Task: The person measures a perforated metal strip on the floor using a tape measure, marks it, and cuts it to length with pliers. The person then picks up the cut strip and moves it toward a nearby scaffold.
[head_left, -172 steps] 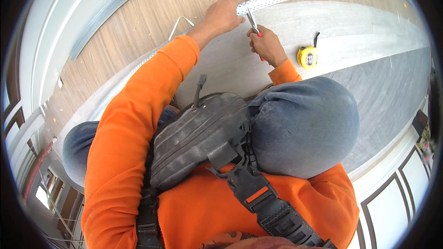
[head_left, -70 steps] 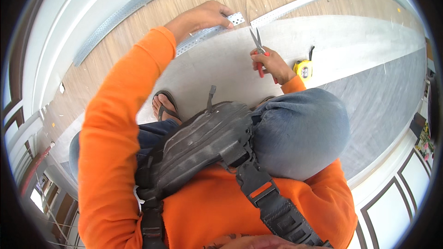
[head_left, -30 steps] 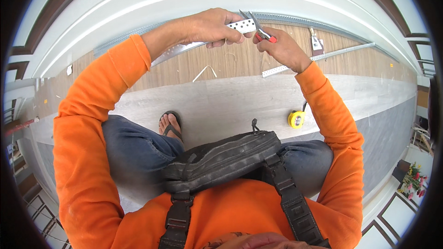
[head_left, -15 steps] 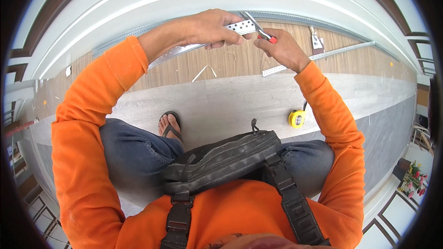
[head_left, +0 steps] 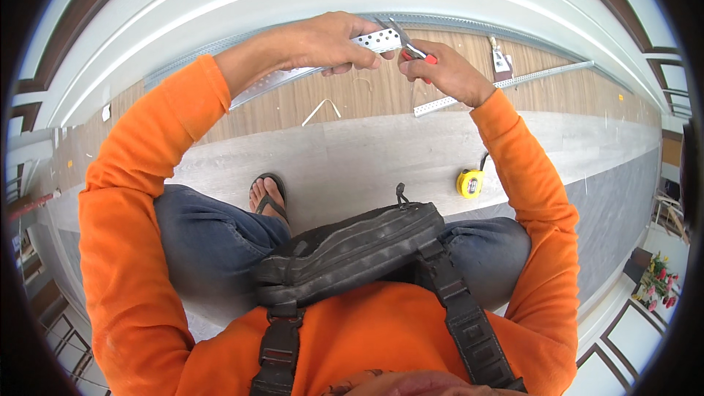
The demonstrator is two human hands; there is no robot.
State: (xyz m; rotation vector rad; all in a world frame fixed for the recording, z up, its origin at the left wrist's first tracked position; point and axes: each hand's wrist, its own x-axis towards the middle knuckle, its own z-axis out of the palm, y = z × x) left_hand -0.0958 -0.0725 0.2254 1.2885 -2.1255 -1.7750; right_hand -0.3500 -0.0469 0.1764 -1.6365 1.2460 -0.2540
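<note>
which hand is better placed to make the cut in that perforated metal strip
Right, probably. The right hand holds the red-handled snips with their blades at the end of the perforated metal strip, while the left hand is wrapped around the strip, steadying it.

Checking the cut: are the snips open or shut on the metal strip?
Open: the snips' blades spread at the strip's end.

Bright orange long sleeves (head_left: 139, 198); dark blue denim jeans (head_left: 209, 238); black-grey webbed chest bag (head_left: 352, 249). Silver-white perforated metal strip (head_left: 308, 66), dotted with small holes, in the left hand (head_left: 326, 40). Red-handled metal snips (head_left: 411, 51) in the right hand (head_left: 440, 73). Yellow-and-black tape measure (head_left: 470, 183) on pale grey wood-grain floor planks (head_left: 367, 154). Black flip-flop sandal (head_left: 268, 198).
</note>
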